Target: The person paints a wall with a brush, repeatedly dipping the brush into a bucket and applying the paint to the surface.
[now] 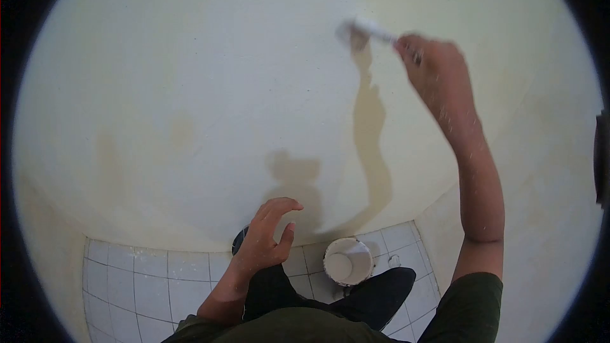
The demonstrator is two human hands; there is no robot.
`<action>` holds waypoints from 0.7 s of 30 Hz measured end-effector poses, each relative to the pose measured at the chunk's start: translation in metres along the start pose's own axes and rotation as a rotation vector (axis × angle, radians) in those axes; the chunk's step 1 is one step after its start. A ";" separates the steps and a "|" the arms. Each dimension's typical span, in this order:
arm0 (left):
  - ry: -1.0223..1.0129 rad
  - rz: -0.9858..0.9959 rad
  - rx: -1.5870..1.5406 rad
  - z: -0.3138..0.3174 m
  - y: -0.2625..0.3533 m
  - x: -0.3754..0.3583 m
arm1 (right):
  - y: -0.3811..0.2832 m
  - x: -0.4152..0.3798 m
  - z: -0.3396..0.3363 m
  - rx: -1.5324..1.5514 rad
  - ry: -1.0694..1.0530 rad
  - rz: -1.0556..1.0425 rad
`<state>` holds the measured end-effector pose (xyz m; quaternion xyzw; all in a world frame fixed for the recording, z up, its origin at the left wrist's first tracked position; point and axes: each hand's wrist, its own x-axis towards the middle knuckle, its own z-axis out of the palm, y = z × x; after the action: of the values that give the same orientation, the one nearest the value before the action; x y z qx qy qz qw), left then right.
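Note:
My right hand [438, 70] is raised at the upper right, its fingers closed around the handle of a paintbrush [375, 28]. The white brush head is blurred and meets the wall [254, 76], or is very close to it. Bare and empty, my left hand [272, 232] hovers low in front of the wall, thumb and fingers apart. Below it to the right, a paint bucket [365, 257] with white liquid in it stands on the floor between my legs. White specks dot my right forearm.
Pale tiles [152, 279] cover the floor, with white drips on some. Side walls rise at left and right. A dark object [600, 159] juts in at the right edge, and a small roundish object [394, 261] lies by the bucket. Shadows of my arm and head fall on the wall.

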<state>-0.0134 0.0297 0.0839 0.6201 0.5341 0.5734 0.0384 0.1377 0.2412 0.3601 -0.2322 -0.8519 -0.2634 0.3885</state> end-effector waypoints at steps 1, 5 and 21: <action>-0.004 0.005 -0.004 0.002 0.002 0.001 | 0.005 0.012 -0.003 0.011 0.121 0.013; -0.014 0.014 -0.015 0.007 0.003 0.001 | -0.007 0.032 -0.020 -0.132 0.323 0.017; 0.147 0.016 0.090 -0.032 0.005 -0.013 | -0.079 -0.081 0.077 0.064 -0.711 -0.432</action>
<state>-0.0310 0.0003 0.0892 0.5817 0.5560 0.5928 -0.0333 0.0961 0.2146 0.2324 -0.1125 -0.9699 -0.2157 0.0131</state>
